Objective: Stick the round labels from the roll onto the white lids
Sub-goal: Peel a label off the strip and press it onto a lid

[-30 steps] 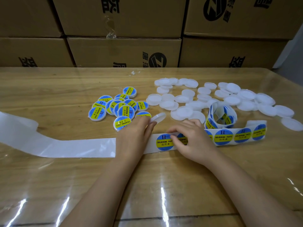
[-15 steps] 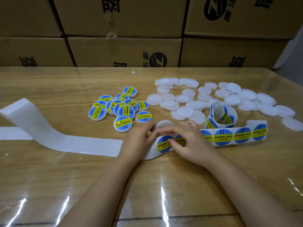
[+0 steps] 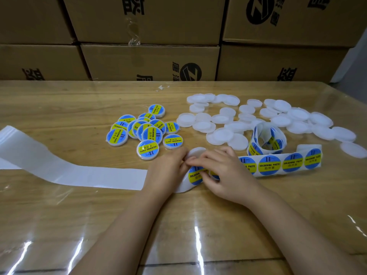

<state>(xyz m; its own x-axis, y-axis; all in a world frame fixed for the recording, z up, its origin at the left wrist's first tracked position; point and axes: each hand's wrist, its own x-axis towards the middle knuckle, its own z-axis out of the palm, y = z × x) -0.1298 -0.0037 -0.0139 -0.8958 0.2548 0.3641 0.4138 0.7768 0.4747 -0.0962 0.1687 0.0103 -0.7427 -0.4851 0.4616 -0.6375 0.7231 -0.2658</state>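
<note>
A strip of round blue-and-yellow labels [image 3: 278,164] runs from a loose coil [image 3: 266,140] leftward across the table. My left hand [image 3: 168,169] holds a bare white lid [image 3: 195,152] between its fingers, just above the strip. My right hand [image 3: 222,171] rests on the strip with its fingertips curled at the edge of the first label [image 3: 195,175], where the backing bends up. Several labelled lids [image 3: 145,130] lie in a cluster at centre left. Several plain white lids [image 3: 258,120] are scattered at the right.
Spent white backing paper [image 3: 69,171] trails off to the left edge. The wooden table [image 3: 59,100] has a glossy clear cover. Stacked cardboard boxes [image 3: 151,60] wall off the far side.
The backing has been pulled left and its left end has curled up. The first label's end of the strip has lifted and bent, and my hands have closed together over it.
</note>
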